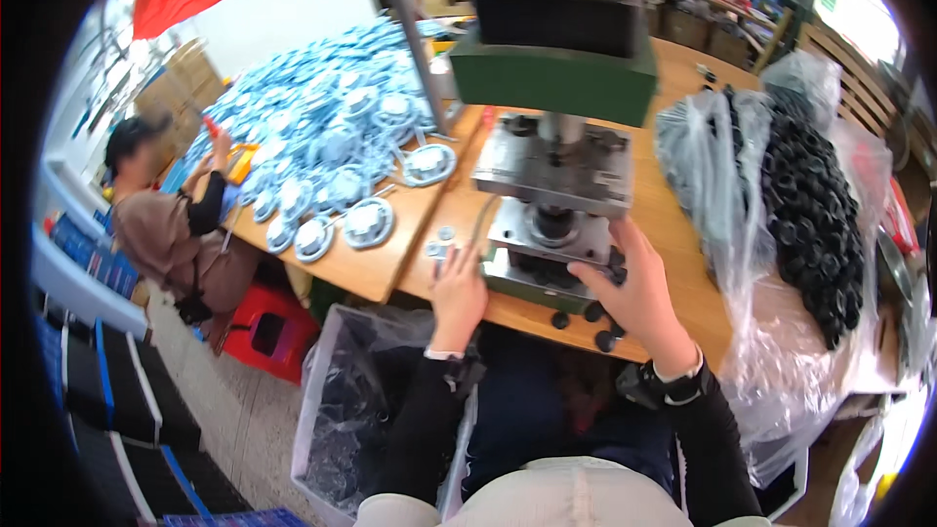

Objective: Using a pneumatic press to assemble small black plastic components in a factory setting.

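A green and grey press machine (554, 78) stands on the wooden table (673, 234), with a metal die block (549, 234) at its base. My right hand (639, 295) rests against the right side of that base, fingers curled near several small black round parts (593, 314); what it holds is hidden. My left hand (457, 295) lies at the table's front edge left of the base, fingers reaching toward small silver washers (438, 246). Whether it grips one is unclear.
A clear bag of black rings (815, 205) fills the table's right side. A heap of blue-and-white round pieces (332, 137) covers the left. Another person (171, 224) sits at far left by a red stool (268, 337). A plastic-lined bin (356, 400) stands below the table.
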`<state>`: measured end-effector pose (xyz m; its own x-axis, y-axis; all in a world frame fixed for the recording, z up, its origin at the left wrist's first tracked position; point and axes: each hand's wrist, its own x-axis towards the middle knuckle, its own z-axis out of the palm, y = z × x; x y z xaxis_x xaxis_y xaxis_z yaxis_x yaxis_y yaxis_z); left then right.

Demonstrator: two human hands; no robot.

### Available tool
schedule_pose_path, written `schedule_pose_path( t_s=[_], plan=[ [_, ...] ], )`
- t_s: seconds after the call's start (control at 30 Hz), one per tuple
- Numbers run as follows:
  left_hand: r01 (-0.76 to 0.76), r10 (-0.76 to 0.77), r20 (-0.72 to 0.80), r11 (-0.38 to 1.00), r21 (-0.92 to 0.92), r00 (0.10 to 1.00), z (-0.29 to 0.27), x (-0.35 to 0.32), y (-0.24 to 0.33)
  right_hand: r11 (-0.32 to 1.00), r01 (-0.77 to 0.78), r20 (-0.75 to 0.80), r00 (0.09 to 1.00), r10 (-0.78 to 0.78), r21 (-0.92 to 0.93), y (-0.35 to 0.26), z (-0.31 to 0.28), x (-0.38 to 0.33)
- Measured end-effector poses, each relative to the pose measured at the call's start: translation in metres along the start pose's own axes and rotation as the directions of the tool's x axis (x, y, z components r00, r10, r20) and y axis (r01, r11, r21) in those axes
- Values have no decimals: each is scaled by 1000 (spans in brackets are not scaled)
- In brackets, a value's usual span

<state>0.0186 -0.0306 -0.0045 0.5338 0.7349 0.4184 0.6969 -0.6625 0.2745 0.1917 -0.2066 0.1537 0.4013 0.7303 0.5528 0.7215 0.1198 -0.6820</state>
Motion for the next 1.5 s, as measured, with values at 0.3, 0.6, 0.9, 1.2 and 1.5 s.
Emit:
schedule_pose_path(
  t_s=[0.3, 0.6, 0.9, 1.2, 1.5],
  plan=[
    [-59, 58, -20, 997, -53, 998, -5, 3, -19, 837, -507, -303, 846, 438, -206, 177, -183, -56],
    [-139, -16, -298, 859, -493, 955, -52, 7, 45, 483, -375, -266, 922, 281, -791, 275, -250, -38],
    [3, -251, -172, 573, -819, 953, -76, 76, 145, 832, -490, -553, 782, 288, -259, 248, -256, -55],
    [-127, -102, -388, 844, -521, 916, -64, 59, 127, 936, -174, -103, 971, 214, 304, 85, -177, -41],
    [70, -326, -401, 842, -536, 856, -59, -53, 34, 947, -72, 174, 985, 18, 313, 43, -5, 19]
  ],
)
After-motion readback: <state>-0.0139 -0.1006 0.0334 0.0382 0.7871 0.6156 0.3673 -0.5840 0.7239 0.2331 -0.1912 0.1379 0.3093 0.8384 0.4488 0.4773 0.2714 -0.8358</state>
